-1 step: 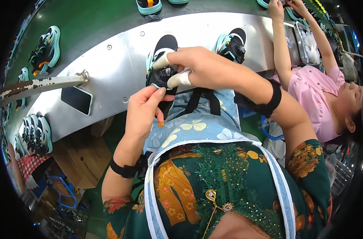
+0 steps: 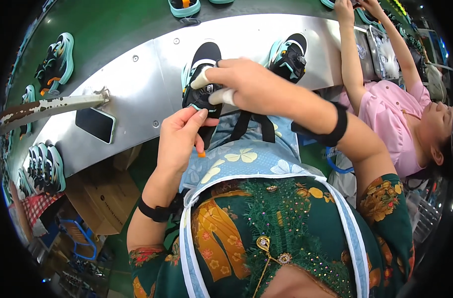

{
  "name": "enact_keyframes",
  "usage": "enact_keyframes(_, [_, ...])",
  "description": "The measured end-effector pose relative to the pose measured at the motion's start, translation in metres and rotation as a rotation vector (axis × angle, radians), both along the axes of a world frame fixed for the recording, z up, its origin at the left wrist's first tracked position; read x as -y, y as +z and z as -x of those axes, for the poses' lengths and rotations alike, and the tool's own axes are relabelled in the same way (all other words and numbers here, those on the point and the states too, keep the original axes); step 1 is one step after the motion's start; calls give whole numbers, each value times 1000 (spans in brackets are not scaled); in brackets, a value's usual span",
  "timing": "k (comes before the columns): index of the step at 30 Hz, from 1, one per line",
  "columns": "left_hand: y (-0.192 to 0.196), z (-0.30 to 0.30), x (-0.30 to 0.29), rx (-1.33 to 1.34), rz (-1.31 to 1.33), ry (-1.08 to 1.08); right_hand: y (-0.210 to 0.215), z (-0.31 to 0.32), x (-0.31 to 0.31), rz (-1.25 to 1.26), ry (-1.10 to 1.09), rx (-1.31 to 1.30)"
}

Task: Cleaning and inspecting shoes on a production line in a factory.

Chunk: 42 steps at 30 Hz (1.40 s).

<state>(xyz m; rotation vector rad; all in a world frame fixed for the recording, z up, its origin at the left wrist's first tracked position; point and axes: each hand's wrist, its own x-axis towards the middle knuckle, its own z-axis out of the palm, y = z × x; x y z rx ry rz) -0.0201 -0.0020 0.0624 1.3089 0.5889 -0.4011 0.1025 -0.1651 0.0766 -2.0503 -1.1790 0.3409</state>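
A black sneaker [image 2: 204,53] with white and teal trim stands on the metal worktop, its toe pointing away from me. My left hand [image 2: 179,134] pinches its near end, by a teal edge, between thumb and forefinger. A small orange tab [image 2: 201,154] shows under those fingers. My right hand [image 2: 241,82] reaches over from the right, with white covers on thumb and forefinger. These two fingertips sit on either side of a round dial [image 2: 210,89] on the sneaker's top. A second, similar sneaker [image 2: 290,59] stands just right of my right hand.
The curved metal worktop [image 2: 137,79] borders a green surface [image 2: 112,25] carrying more sneakers [image 2: 57,62]. A phone [image 2: 95,124] lies beside a chipped metal bar [image 2: 52,105] at left. Below stands a cardboard box [image 2: 104,201]. A co-worker in pink [image 2: 390,126] works at right.
The fingers of my right hand have shifted slightly around the dial. My left hand and the sneaker look almost unmoved.
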Motion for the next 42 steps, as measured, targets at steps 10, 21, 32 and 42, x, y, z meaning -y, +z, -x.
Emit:
enact_keyframes(10, [0, 6, 13, -24, 148, 97, -6, 3, -2, 47, 32, 38])
enact_keyframes(21, [3, 6, 17, -15, 189, 75, -9, 11, -11, 7, -60, 309])
enact_keyframes(32, [5, 3, 21, -35, 181, 92, -4, 10, -9, 149, -94, 380])
enact_keyframes(42, [9, 0, 25, -41, 177, 144, -4, 10, -7, 82, -116, 382])
